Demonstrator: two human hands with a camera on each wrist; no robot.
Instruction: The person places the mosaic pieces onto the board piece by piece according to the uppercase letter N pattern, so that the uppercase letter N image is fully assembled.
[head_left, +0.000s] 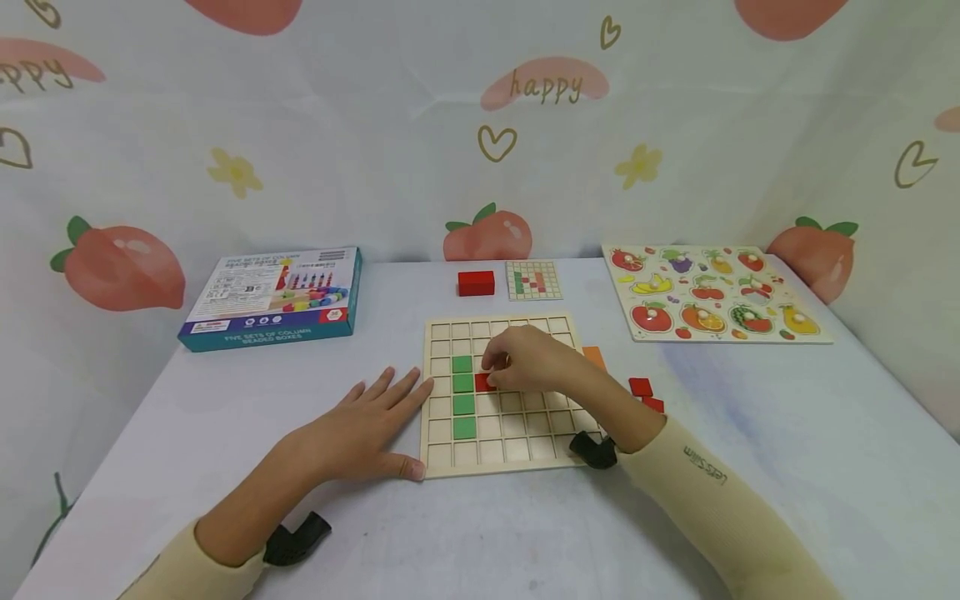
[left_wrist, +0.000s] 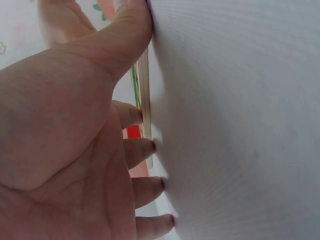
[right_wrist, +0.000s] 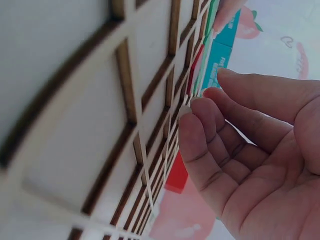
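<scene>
A square wooden grid board [head_left: 510, 451] lies flat on the table. Four green tiles [head_left: 464, 405] fill a column of its squares near the left side. Right of them, a red tile [head_left: 482, 382] lies in a square, also visible in the right wrist view. My right hand [head_left: 534, 360] is over the board with its fingers bent, thumb and fingertips right at that red tile; the right wrist view shows a gap between thumb and fingers. My left hand [head_left: 352, 433] lies spread on the table, its thumb and a fingertip at the board's left edge.
Loose red tiles [head_left: 641, 387] lie right of the board, and an orange piece [head_left: 594, 358] is at its right edge. Behind stand a red block [head_left: 476, 284] and a small pattern card [head_left: 534, 281]. A boxed bead set [head_left: 273, 300] and a fruit puzzle [head_left: 712, 292] flank them.
</scene>
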